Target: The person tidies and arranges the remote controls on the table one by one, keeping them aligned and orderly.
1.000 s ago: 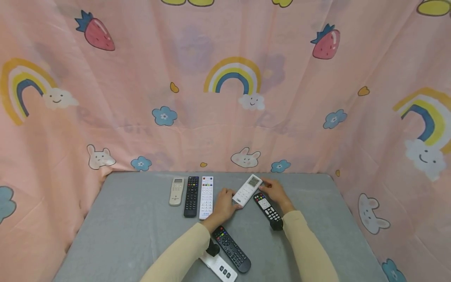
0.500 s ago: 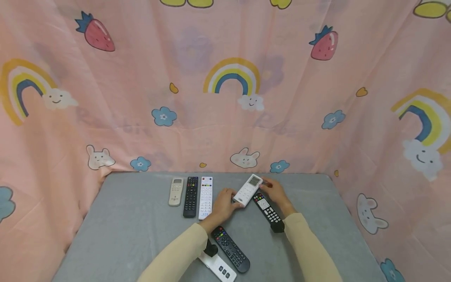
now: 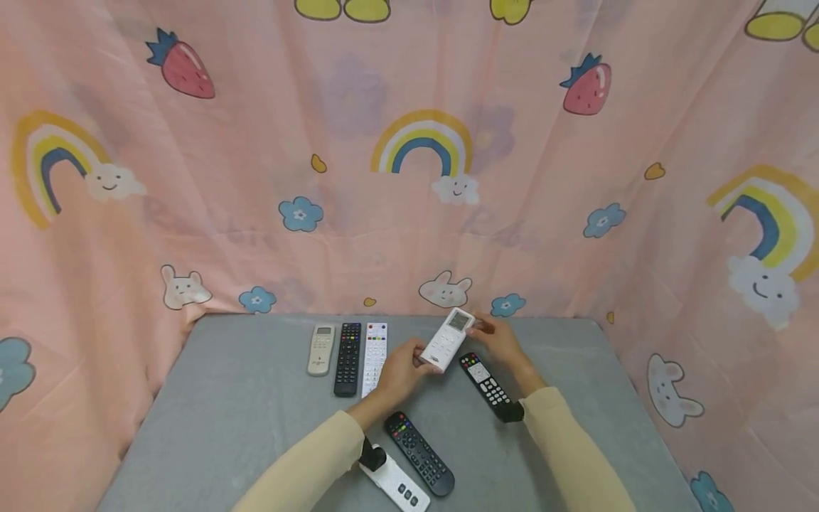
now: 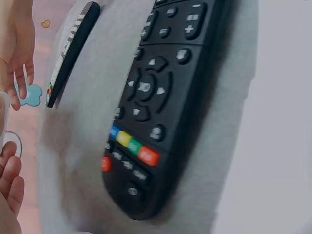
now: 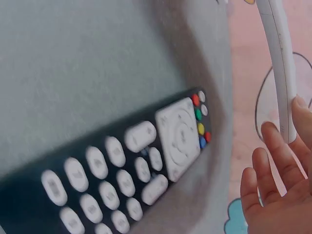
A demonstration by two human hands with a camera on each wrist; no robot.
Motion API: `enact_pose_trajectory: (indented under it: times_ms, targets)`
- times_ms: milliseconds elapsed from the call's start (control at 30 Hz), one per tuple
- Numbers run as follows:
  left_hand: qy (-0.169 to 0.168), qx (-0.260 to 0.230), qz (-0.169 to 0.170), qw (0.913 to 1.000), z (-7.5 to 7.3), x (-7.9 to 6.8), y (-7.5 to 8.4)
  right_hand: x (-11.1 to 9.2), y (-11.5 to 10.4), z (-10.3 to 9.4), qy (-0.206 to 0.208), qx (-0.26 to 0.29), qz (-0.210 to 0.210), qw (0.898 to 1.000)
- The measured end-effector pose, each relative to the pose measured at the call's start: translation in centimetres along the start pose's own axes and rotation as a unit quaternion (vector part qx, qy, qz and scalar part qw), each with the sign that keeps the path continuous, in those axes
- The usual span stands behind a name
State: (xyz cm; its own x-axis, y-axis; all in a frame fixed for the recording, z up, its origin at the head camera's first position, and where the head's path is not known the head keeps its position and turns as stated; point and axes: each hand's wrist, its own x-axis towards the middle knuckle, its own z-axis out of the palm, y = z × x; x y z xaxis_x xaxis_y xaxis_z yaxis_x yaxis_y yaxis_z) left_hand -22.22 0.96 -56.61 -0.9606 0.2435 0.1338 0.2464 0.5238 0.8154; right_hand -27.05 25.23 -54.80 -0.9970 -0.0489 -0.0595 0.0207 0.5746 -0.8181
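My two hands hold a white air-conditioner remote (image 3: 448,340) with a small screen, tilted above the far part of the table. My left hand (image 3: 399,371) grips its lower end, thumb on the near side. At its upper end, my right hand (image 3: 502,346) pinches the edge; in the right wrist view the remote (image 5: 280,68) sits between thumb and forefinger, the other fingers spread. Under the right wrist lies a black remote with white buttons (image 3: 486,384). A dark remote with coloured buttons (image 3: 419,454) lies below the left wrist, large in the left wrist view.
Left of my hands, a cream remote (image 3: 320,350), a black remote (image 3: 348,359) and a white remote (image 3: 375,355) lie side by side; my left hand partly covers the last. Another white remote (image 3: 399,483) lies near the front. A pink patterned curtain (image 3: 409,235) hangs behind the grey table (image 3: 224,427).
The white air-conditioner remote has risen slightly, with both hands still on it. My left forearm has shifted a little left, and the right forearm a little right.
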Motion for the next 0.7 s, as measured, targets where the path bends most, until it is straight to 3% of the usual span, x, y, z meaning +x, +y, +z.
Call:
enact_pose_trajectory:
  times_ms: [200,433,700]
  targets:
    - [0.004,-0.032,0.013,0.9994,-0.2,-0.9,-0.7,-0.3,-0.1,0.9,-0.009,0.008,0.015,1.0]
    - [0.04,-0.03,0.046,0.9977,-0.9,-2.1,-1.4,-0.3,-0.6,1.6,-0.038,0.025,-0.004,0.999]
    - [0.033,-0.014,0.054,0.9979,-2.1,-3.6,-2.1,-0.4,-1.6,2.5,-0.056,0.015,-0.006,0.998]
